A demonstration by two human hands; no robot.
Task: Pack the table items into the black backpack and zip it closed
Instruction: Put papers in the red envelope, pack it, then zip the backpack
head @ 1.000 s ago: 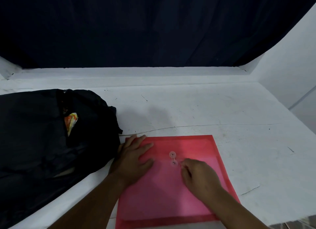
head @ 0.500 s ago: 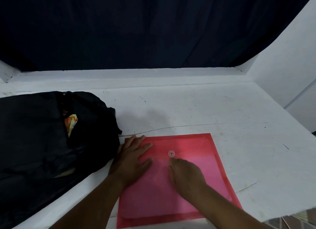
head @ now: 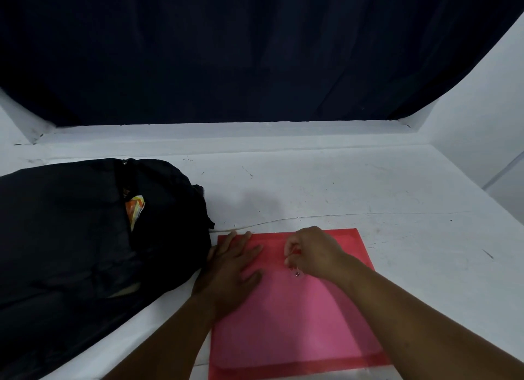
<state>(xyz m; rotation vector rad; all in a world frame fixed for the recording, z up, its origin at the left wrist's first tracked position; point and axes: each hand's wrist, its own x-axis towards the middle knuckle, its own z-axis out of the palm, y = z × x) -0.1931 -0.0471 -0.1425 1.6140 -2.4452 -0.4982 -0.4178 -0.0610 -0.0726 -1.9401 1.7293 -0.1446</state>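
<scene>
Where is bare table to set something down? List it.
Free: the white table beyond the red envelope, up to the dark curtain, and right of the envelope. Crowded: the near-left, where the black backpack meets the left hand.

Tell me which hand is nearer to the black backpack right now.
Left. The left hand lies flat on the red envelope, at the edge beside the black backpack. The right hand pinches at the envelope's string clasp, farther right.

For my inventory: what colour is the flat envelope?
Translucent pink-red envelope, head view.
</scene>
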